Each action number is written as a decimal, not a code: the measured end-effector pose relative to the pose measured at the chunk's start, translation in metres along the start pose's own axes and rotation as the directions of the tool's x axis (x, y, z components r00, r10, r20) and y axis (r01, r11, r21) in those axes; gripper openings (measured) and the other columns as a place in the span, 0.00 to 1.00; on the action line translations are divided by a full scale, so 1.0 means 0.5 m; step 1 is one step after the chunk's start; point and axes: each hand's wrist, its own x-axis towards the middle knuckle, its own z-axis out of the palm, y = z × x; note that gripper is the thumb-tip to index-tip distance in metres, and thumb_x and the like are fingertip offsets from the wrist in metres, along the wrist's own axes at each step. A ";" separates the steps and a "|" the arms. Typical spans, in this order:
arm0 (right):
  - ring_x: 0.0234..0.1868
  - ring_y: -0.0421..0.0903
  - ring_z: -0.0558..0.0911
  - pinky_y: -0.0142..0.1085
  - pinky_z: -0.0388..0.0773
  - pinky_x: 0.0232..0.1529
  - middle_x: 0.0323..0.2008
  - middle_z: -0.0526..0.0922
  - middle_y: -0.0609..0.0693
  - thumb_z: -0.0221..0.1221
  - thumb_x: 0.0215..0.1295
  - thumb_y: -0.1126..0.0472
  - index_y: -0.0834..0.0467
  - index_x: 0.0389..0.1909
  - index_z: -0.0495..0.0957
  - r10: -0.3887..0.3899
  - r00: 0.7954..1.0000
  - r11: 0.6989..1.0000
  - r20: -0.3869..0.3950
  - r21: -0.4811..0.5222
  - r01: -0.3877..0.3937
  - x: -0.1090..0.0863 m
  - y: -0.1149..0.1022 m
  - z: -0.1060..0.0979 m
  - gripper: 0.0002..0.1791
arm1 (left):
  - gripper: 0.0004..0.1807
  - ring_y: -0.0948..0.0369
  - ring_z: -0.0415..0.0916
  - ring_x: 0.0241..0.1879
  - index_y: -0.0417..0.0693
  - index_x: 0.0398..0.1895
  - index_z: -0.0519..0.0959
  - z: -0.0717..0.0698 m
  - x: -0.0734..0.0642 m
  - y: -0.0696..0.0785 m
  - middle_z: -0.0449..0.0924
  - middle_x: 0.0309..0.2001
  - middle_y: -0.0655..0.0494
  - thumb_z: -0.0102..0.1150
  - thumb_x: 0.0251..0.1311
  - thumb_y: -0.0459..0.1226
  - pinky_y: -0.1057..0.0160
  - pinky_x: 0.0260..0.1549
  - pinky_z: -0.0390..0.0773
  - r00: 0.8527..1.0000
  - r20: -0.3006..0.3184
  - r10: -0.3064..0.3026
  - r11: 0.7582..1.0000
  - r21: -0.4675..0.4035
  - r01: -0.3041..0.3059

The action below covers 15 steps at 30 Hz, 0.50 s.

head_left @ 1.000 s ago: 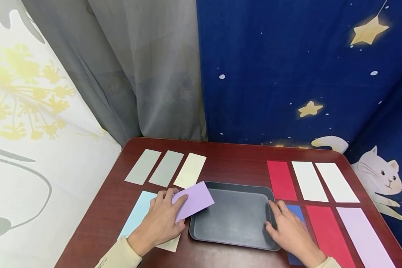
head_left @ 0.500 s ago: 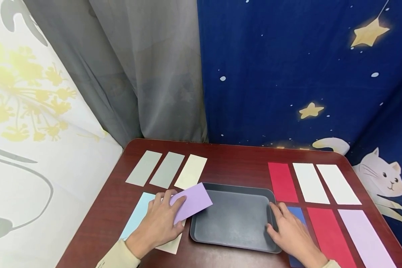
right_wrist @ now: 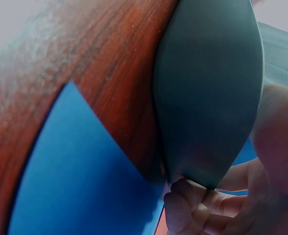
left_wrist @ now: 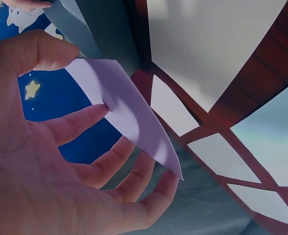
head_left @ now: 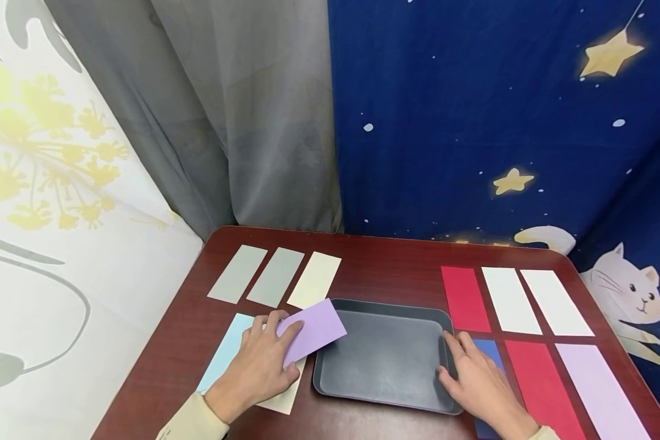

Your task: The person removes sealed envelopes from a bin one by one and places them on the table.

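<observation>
My left hand holds a lilac paper card at its left end, tilted over the left rim of a dark grey tray. The left wrist view shows the card between the thumb on one edge and the fingertips on the other. On the tray's right side, my right hand grips the rim, thumb inside. Seen from the right wrist, fingertips curl at the tray's lower edge. A light blue card and a cream card lie partly hidden beneath the left hand.
Two grey-green cards, one of them a left card, and a pale yellow card lie at the back left. Rightward are red, white, blue and pale lilac cards. Curtains hang behind the table.
The lilac card and left hand have shifted slightly left relative to the tray. The right hand stays on the tray's rim; the head view has moved a little.
</observation>
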 end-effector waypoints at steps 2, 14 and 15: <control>0.25 0.41 0.67 0.34 0.65 0.20 0.48 0.77 0.57 0.74 0.60 0.61 0.73 0.69 0.78 -0.003 1.000 1.000 -0.005 -0.003 0.003 0.001 0.000 0.000 0.37 | 0.36 0.39 0.71 0.58 0.44 0.67 0.83 0.000 0.000 -0.001 0.73 0.65 0.38 0.71 0.48 0.38 0.39 0.47 0.76 1.000 0.001 -0.002 1.000 0.003 0.002; 0.24 0.40 0.66 0.35 0.65 0.20 0.47 0.77 0.56 0.75 0.59 0.61 0.73 0.68 0.78 -0.021 1.000 1.000 -0.019 -0.013 0.021 0.002 -0.002 -0.001 0.38 | 0.36 0.38 0.71 0.59 0.43 0.67 0.83 -0.001 0.000 -0.005 0.73 0.65 0.38 0.71 0.48 0.39 0.38 0.48 0.76 1.000 0.011 -0.007 1.000 -0.007 0.007; 0.24 0.40 0.66 0.35 0.65 0.20 0.47 0.77 0.56 0.75 0.60 0.61 0.73 0.68 0.78 -0.019 1.000 1.000 -0.017 -0.014 0.019 0.002 -0.003 -0.001 0.38 | 0.36 0.38 0.71 0.59 0.43 0.67 0.83 -0.001 0.000 -0.005 0.73 0.65 0.38 0.71 0.48 0.39 0.38 0.47 0.76 1.000 0.011 -0.007 1.000 -0.008 0.007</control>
